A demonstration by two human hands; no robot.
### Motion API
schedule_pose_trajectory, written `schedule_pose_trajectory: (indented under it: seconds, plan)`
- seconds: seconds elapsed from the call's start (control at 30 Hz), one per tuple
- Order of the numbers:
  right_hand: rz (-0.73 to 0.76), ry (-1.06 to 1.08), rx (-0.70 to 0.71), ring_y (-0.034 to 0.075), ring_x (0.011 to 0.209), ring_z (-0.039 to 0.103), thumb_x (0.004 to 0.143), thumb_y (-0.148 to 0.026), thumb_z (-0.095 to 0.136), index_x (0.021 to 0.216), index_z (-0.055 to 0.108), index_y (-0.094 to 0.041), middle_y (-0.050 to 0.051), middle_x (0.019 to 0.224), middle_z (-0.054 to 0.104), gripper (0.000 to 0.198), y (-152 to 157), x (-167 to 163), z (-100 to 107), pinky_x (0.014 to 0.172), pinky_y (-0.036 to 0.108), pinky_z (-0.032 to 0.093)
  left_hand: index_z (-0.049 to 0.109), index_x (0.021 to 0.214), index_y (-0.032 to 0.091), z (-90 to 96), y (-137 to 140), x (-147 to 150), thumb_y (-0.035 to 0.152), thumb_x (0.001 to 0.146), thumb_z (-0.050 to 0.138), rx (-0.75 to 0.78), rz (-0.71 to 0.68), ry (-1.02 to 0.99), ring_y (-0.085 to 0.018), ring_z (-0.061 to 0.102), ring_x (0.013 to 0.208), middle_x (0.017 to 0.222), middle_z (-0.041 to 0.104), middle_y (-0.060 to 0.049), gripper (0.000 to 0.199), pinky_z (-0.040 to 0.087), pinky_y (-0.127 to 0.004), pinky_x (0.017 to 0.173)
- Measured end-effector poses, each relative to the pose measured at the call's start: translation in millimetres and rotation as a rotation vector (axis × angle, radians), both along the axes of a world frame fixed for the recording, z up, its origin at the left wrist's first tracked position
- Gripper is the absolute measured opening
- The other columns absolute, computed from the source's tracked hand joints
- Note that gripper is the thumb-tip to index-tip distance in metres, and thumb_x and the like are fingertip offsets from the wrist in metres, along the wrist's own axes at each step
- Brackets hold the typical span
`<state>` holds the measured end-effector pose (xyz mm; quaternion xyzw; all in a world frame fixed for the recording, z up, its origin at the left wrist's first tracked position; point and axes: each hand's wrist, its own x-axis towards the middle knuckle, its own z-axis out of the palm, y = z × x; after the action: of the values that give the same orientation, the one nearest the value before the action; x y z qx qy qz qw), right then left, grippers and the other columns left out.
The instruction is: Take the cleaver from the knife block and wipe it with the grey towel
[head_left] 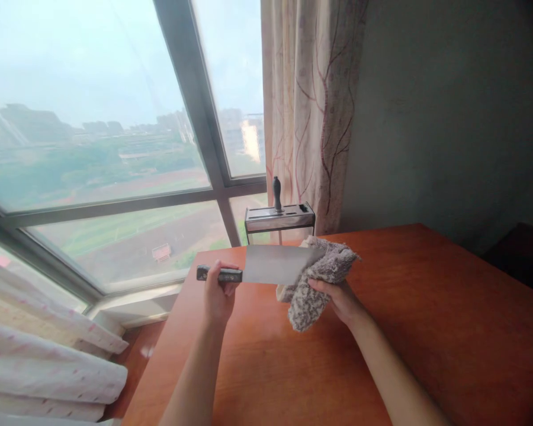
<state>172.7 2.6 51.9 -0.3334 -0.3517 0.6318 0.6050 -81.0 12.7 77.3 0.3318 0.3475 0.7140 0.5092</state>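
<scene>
Left hand [220, 299] first, and it had a firm wrap on the black handle [230, 275] of a cleaver [270, 264], thumb laid over the top, fingers curled in beneath. Over on the other side, the right hand [341, 300] was bunched around a shaggy grey towel [333, 260], its thumb lying along the fabric, its other fingers mostly hidden. And what a meeting in the middle: the towel covered the far end of the broad blade, one fold hanging below it, while the bare steel ran level from there back to the handle. All of it was held up over a reddish-brown wooden table [266, 373]. Just beyond the blade, near the table's back edge, stood a slotted metal knife holder [279, 222], its lower part partly blocked by the cleaver, with one dark handle [276, 192] rising upright from its top. Behind that hung a pale curtain [311, 106] with a red branch pattern, a dim grey wall [426, 118] to its right. Off to the left, a big window [93, 160] in a grey frame looked out on a green field, trees and hazy buildings.
</scene>
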Motion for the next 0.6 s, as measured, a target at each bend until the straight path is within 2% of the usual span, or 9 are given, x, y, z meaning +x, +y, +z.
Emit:
schedule_pose_trajectory:
  seconds: [0.1,0.2,0.27,0.4,0.6]
  plan:
    - [0.204,-0.172,-0.007,0.025,0.089,0.068,0.052,-0.011,0.083,0.099,0.071,-0.02,0.003,0.093,0.075,0.049,-6.8,-3.4,5.6,0.081,0.036,0.053,0.061,0.058,0.015,-1.1,4.3,-8.6,0.037,0.077,0.058,-0.006,0.08,-0.01,-0.002,0.023,0.031,0.039,0.037,0.007,0.029,0.017,-0.017,0.033]
    - [0.268,-0.235,-0.017,0.025,0.085,0.068,0.055,-0.017,0.082,0.093,0.073,-0.019,0.003,0.088,0.075,0.039,-6.8,-1.1,6.3,0.08,0.037,0.053,0.06,0.059,0.014,-2.9,6.0,-8.8,0.034,0.076,0.058,-0.032,0.06,-0.007,-0.002,0.022,0.031,0.04,0.039,0.007,0.026,0.016,-0.016,0.032]
    - [0.224,-0.243,-0.013,0.025,0.085,0.068,0.059,-0.021,0.08,0.092,0.073,-0.018,0.004,0.089,0.075,0.033,-3.8,1.8,4.1,0.081,0.037,0.053,0.062,0.06,0.014,-2.9,5.7,-5.5,0.033,0.074,0.058,-0.056,0.013,-0.006,-0.001,0.021,0.032,0.041,0.04,0.007,0.025,0.017,-0.016,0.033]
    - [0.031,-0.178,0.003,0.025,0.087,0.067,0.061,-0.024,0.081,0.097,0.071,-0.018,0.005,0.097,0.074,0.037,2.8,4.8,-1.1,0.08,0.037,0.053,0.063,0.062,0.013,-1.1,3.5,1.7,0.032,0.071,0.061,-0.082,-0.078,-0.001,-0.002,0.019,0.035,0.041,0.032,0.008,0.021,0.017,-0.015,0.034]
    - [-0.129,-0.096,0.019,0.025,0.088,0.067,0.059,-0.025,0.083,0.095,0.07,-0.018,0.003,0.094,0.074,0.039,5.8,8.4,-3.1,0.081,0.036,0.053,0.062,0.061,0.013,0.9,1.2,-1.0,0.032,0.069,0.062,-0.063,-0.117,-0.005,-0.001,0.019,0.039,0.046,0.029,0.008,0.02,0.015,-0.013,0.036]
